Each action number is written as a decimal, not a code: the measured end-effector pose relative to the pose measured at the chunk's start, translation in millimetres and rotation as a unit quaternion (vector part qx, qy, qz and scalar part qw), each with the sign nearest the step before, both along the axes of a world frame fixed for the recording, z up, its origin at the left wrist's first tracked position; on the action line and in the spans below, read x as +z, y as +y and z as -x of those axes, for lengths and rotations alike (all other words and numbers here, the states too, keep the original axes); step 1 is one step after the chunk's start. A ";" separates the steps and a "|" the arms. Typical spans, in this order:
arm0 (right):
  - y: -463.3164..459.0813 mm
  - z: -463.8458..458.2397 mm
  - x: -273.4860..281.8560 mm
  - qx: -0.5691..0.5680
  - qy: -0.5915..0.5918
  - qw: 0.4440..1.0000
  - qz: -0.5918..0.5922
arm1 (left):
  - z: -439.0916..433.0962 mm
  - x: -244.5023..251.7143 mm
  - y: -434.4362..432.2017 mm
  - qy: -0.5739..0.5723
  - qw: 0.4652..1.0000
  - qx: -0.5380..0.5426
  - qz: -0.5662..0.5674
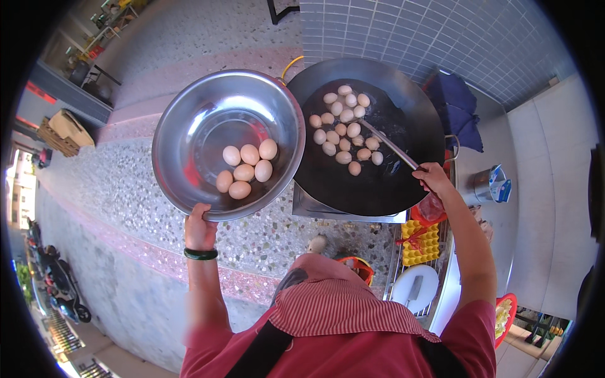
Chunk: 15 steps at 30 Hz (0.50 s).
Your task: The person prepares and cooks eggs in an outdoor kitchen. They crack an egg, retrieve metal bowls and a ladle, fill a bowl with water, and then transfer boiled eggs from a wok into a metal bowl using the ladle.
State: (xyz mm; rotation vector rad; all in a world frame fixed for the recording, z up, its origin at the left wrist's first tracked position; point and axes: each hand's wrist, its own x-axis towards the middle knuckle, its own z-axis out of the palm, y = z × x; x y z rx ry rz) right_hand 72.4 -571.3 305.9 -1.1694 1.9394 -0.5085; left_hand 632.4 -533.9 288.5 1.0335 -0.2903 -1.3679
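My left hand (201, 230), with a dark green bangle at its wrist, grips the near rim of a large stainless steel basin (189, 118). Several brown eggs (243, 172) lie in that basin. At its right, close against it, is a big black wok (350, 196) with dark liquid and many more eggs (343, 157) in it. My right hand (431, 178) is closed around the handle of a metal-shafted utensil (390, 144). The utensil reaches into the wok among the eggs; its head is hidden there.
A metal stove (307, 205) stands under the wok. To the right are a dark blue umbrella (456, 111), a metal bucket (482, 184), a yellow egg tray (420, 243) and a cleaver (416, 287) on a white round board (401, 288). A tiled wall (401, 33) rises behind.
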 end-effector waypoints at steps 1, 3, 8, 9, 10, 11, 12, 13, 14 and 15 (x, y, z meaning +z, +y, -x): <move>-0.5 -6.9 -8.3 -0.010 -0.017 1.000 0.007 | 0.1 0.8 -0.2 -0.011 1.000 0.001 -0.005; 0.3 -18.9 -21.9 -0.007 -0.037 0.999 0.022 | 1.1 2.2 -0.6 -0.017 1.000 -0.006 0.005; 5.1 -39.7 -46.5 -0.019 -0.066 0.996 0.050 | 4.1 4.6 -2.3 -0.018 1.000 -0.012 0.005; 6.5 -42.2 -49.3 -0.023 -0.065 0.996 0.055 | 5.1 4.8 -2.3 -0.019 1.000 -0.007 0.005; 8.2 -43.4 -50.3 -0.016 -0.051 0.997 0.058 | 5.6 4.7 -2.3 -0.014 1.000 -0.005 0.014; 9.2 -43.4 -50.8 -0.013 -0.042 0.997 0.062 | 6.9 4.8 -3.2 -0.022 1.000 -0.001 0.005; 11.4 -44.8 -50.6 -0.010 -0.032 0.997 0.066 | 6.8 4.9 -3.3 -0.023 1.000 -0.001 0.005; 13.9 -45.6 -49.8 -0.008 -0.022 0.997 0.071 | 7.2 5.0 -3.6 -0.017 1.000 -0.009 0.020; 17.4 -46.0 -48.0 -0.010 -0.020 0.997 0.067 | 7.1 5.4 -4.0 -0.025 1.000 -0.005 0.004; 21.2 -46.4 -45.3 -0.012 -0.019 0.998 0.065 | 6.9 5.6 -4.9 -0.025 1.000 -0.009 0.003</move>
